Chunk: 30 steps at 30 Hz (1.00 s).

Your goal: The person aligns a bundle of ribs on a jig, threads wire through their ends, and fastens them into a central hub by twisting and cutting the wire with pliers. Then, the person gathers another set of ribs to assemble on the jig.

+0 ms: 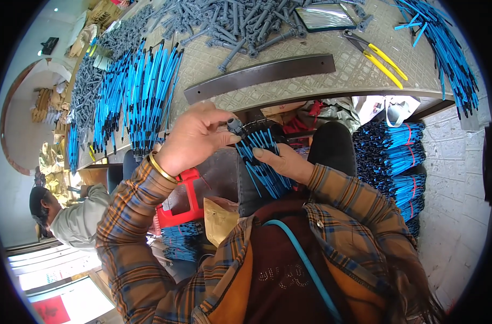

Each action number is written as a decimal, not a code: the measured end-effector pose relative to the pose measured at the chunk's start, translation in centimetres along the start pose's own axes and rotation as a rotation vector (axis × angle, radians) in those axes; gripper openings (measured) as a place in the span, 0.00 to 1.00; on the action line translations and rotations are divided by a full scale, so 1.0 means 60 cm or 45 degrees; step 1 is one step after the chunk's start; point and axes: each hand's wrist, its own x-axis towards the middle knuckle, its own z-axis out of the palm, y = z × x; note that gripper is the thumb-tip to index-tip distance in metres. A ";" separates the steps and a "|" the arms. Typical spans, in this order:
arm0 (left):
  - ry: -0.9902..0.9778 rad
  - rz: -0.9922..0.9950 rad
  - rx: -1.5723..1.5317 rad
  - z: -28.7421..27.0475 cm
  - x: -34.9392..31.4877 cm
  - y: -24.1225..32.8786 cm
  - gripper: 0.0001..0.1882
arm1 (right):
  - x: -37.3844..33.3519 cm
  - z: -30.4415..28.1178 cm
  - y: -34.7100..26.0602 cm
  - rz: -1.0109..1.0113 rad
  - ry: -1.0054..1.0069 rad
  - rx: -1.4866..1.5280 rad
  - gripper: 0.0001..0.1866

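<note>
Head view looks down on a patterned worktop (pixel 364 70) whose curved near edge runs just above the person's hands. Along its left edge lie long rows of blue-and-black rods (pixel 138 92); at its far edge sits a heap of grey plastic plugs (pixel 246 24). More blue rods (pixel 445 54) spill over the right corner. A dark flat bar (pixel 259 76) lies along the near edge, with bare worktop behind it up to the plug heap. Yellow-handled pliers (pixel 383 56) rest toward the right, beside a small mirror-like panel (pixel 326 16). Below the right corner, tied bundles of blue rods (pixel 391 156) are stacked against a pale block wall, leaving a narrow gap beside the person's knee. A red plastic stool (pixel 184 208) stands under the left forearm, and another person (pixel 68 216) sits well to the left.

Hands work below the near edge, over the lap. The right hand (pixel 286 162) is curled loosely under a fanned bunch of blue rods (pixel 265 162), its thumb laid on top of them. The left hand (pixel 194 137) pinches with thumb and fingertips closed on a small grey plug (pixel 235 126), held at the upper end of the bunch, touching or just beside the rod tips.
</note>
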 end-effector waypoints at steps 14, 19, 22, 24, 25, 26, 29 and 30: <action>0.202 -0.293 -0.494 0.052 -0.006 0.003 0.16 | -0.015 0.021 0.002 -0.375 0.483 -0.393 0.24; 0.162 -0.208 -0.602 0.043 -0.002 -0.009 0.15 | -0.022 -0.006 -0.020 -0.594 0.535 -0.653 0.21; 0.118 -0.115 -0.646 0.038 0.008 -0.015 0.14 | -0.003 -0.044 -0.025 -0.632 0.163 -0.542 0.19; 0.022 -0.043 -0.654 0.038 0.011 -0.016 0.14 | -0.003 -0.052 -0.028 -0.622 0.101 -0.516 0.19; -0.026 -0.008 -0.658 0.039 0.012 -0.016 0.14 | -0.004 -0.055 -0.030 -0.613 0.037 -0.488 0.19; -0.028 -0.008 -0.661 0.038 0.014 -0.015 0.14 | -0.006 -0.056 -0.031 -0.605 -0.027 -0.460 0.19; -0.107 -0.050 -0.688 0.035 0.018 -0.007 0.14 | -0.017 -0.046 -0.031 -0.589 0.077 -0.487 0.20; -0.107 -0.049 -0.689 0.037 0.019 -0.009 0.14 | -0.021 -0.042 -0.031 -0.585 0.127 -0.500 0.20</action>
